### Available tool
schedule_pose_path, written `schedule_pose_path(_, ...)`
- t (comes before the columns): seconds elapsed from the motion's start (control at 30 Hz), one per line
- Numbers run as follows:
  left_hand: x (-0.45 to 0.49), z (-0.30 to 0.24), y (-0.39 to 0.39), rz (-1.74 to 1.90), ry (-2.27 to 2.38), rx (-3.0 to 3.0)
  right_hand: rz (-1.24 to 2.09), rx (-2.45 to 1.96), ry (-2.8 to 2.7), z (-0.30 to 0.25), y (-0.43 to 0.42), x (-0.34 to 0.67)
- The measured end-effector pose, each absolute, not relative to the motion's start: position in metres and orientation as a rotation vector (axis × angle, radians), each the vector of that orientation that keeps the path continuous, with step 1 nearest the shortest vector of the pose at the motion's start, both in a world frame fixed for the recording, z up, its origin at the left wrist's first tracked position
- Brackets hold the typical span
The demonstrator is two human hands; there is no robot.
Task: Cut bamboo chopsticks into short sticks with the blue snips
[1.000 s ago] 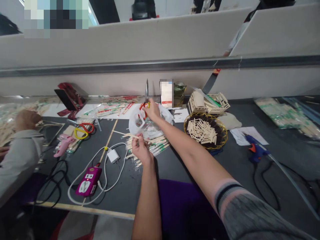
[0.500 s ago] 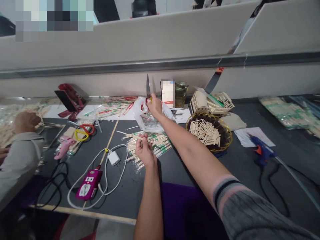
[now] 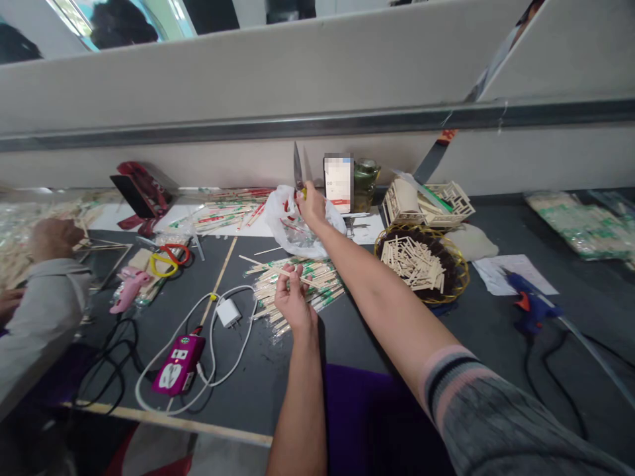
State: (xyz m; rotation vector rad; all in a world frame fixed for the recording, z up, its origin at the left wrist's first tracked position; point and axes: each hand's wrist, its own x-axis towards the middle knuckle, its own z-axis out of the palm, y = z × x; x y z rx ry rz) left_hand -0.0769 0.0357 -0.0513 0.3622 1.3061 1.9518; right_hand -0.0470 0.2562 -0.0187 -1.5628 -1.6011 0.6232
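My left hand point(image 3: 294, 301) is closed, its fingertips pinching a thin wooden chopstick point(image 3: 255, 262) that slants out to the left. Below that hand lies a spread of chopsticks in clear wrappers with green print point(image 3: 325, 285). Farther out, my right hand point(image 3: 313, 207) grips a pair of scissors point(image 3: 297, 166), blades pointing up and the red and yellow handles partly covered by my fingers. Around and under the handles is a white plastic bag point(image 3: 282, 231), standing crumpled on the table with its mouth open.
At right are a basket of cut sticks point(image 3: 414, 264), a small wooden lattice box point(image 3: 397, 205) and a blue glue gun point(image 3: 533, 304). A phone point(image 3: 338, 185) leans near a green jar point(image 3: 366, 182). Leftward lie a purple power strip point(image 3: 179, 363), a pink glue gun point(image 3: 129, 289) and a co-worker's hand point(image 3: 55, 239).
The view has swung slightly left, so things sit a little farther right in the picture. Both hands keep their holds on the chopstick and the scissors.
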Motion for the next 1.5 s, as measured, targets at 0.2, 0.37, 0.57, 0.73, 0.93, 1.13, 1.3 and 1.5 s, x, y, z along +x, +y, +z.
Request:
schedule_pose_path(0.2,-0.076,-0.048,0.034,1.931,1.298,0.359,0.631,-1.578,-1.559,-0.017,0.265,-0.045)
schedule_pose_path(0.37,-0.075,-0.048,0.034,1.918,1.287,0.339,0.606,-1.564,-1.56,-0.018,0.265,-0.046)
schedule_pose_path(0.57,-0.073,-0.047,0.033,1.907,1.262,0.309,0.602,-1.581,-1.573,-0.018,0.266,-0.047)
schedule_pose_path(0.73,-0.074,-0.045,0.033,1.919,1.253,0.308,0.545,-1.541,-1.699,-0.015,0.256,-0.044)
schedule_pose_path(0.93,-0.073,-0.046,0.033,1.884,1.234,0.356,0.48,-1.477,-1.981,-0.009,0.23,-0.048)
schedule_pose_path(1.13,-0.073,-0.049,0.035,1.886,1.226,0.315,0.482,-1.513,-2.196,-0.012,0.215,-0.053)
schedule_pose_path(1.3,-0.075,-0.05,0.035,1.9,1.244,0.287,0.554,-1.626,-2.196,-0.021,0.215,-0.049)
schedule_pose_path(1.5,-0.075,-0.051,0.035,1.935,1.264,0.246,0.588,-1.446,-2.245,0.001,0.2,-0.035)
